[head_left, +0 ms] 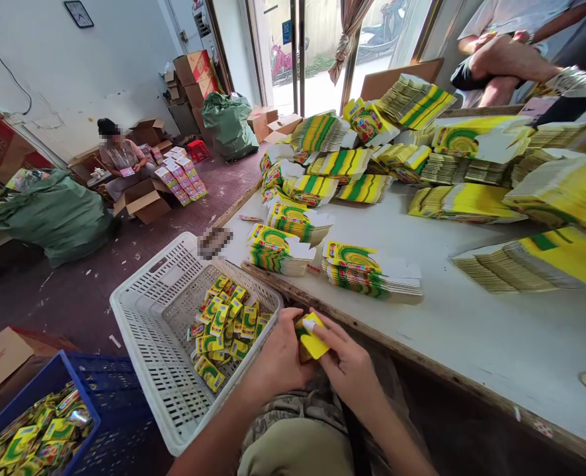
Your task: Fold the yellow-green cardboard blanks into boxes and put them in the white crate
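Note:
My left hand [279, 357] and my right hand [348, 362] meet over my lap, both closed on one small yellow carton [313, 338] with a white flap at its top. Just to the left stands a white plastic basket [150, 316] holding several folded yellow-green small boxes [223, 327]. On the white table [471, 330] ahead lie stacks of flat yellow-green carton blanks [357, 268], the nearest just beyond my hands.
A blue crate [92, 387] of shiny yellow-green packets sits at lower left. Green sacks [49, 211], cardboard boxes and a seated person [119, 158] occupy the floor at left. Another person [511, 59] sits beyond the table at top right.

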Demonstrator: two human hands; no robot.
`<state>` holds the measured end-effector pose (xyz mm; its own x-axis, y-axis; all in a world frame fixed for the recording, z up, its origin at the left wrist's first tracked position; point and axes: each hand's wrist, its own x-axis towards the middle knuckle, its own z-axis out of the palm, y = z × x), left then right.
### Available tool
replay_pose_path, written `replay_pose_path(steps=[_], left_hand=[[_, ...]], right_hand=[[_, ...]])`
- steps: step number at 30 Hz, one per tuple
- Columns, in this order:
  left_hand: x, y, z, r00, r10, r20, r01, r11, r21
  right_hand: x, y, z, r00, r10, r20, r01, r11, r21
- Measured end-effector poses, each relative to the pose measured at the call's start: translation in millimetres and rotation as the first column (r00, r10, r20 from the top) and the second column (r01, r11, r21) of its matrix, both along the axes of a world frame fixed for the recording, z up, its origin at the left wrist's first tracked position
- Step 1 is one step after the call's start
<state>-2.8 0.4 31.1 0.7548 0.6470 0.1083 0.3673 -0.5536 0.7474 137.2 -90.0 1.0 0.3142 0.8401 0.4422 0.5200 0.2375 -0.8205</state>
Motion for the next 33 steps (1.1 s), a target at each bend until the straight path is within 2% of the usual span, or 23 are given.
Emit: replay_pose_path(steps=[2, 3, 8, 11, 13, 18, 21, 23, 25, 27, 29, 31, 33], left_hand=[[-2.9, 0.0, 3.2, 0.998, 0.058, -0.014, -0.057, 0.998, 0.038], [-4.9, 0.2, 6.2, 0.997, 0.076, -0.027, -0.074, 0.996, 0.044], [-16.5, 4.8, 22.7, 0.997, 0.035, -0.066, -0.035, 0.999, -0.004], [-20.3, 9.4, 27.1, 0.997, -0.015, -0.078, 0.012, 0.999, -0.044], [-19.4, 11.4, 28.3, 0.996, -0.046, -0.078, 0.044, 0.999, -0.031], [-11.9, 11.7, 29.5, 0.997, -0.018, -0.074, 0.021, 0.999, 0.043], [-21.7, 19.6, 30.1, 0.993, 0.014, -0.119, -0.010, 0.999, 0.032], [-39.2, 31.7, 30.7, 0.973, 0.080, -0.218, -0.067, 0.996, 0.066], [-62.1, 46.8, 30.7, 0.903, 0.209, -0.375, -0.156, 0.974, 0.167], [-84.2, 59.8, 28.7, 0.795, 0.355, -0.492, -0.242, 0.929, 0.280], [-98.8, 66.7, 24.4, 0.746, 0.425, -0.512, -0.290, 0.900, 0.325], [-102.4, 66.5, 19.0, 0.784, 0.392, -0.481, -0.286, 0.916, 0.281], [-96.0, 61.3, 14.5, 0.846, 0.305, -0.438, -0.243, 0.951, 0.192]], right_hand=[[6.9, 1.6, -4.3, 0.995, -0.093, 0.026, 0.092, 0.995, 0.037], [10.1, 2.1, -5.6, 0.994, -0.097, 0.045, 0.096, 0.995, 0.036], [23.2, -2.9, 2.8, 0.983, 0.098, 0.152, -0.089, 0.994, -0.064], [33.3, -9.7, 14.2, 0.960, 0.236, 0.152, -0.209, 0.962, -0.175], [36.7, -11.7, 17.4, 0.957, 0.266, 0.120, -0.236, 0.947, -0.216], [23.0, -2.6, 6.7, 0.997, 0.069, -0.017, -0.071, 0.985, -0.156], [25.6, 8.5, 4.4, 0.996, 0.083, -0.019, -0.085, 0.983, -0.162], [44.5, 18.9, 6.9, 0.999, 0.014, 0.053, -0.007, 0.991, -0.131], [74.5, 32.1, 8.2, 0.968, -0.187, 0.169, 0.200, 0.978, -0.065], [106.7, 45.9, 4.9, 0.871, -0.390, 0.299, 0.414, 0.910, -0.017], [131.9, 57.5, -3.6, 0.790, -0.438, 0.428, 0.507, 0.860, -0.056], [145.9, 64.9, -14.4, 0.758, -0.406, 0.510, 0.528, 0.842, -0.114], [151.0, 68.5, -22.8, 0.755, -0.380, 0.535, 0.523, 0.840, -0.141]])
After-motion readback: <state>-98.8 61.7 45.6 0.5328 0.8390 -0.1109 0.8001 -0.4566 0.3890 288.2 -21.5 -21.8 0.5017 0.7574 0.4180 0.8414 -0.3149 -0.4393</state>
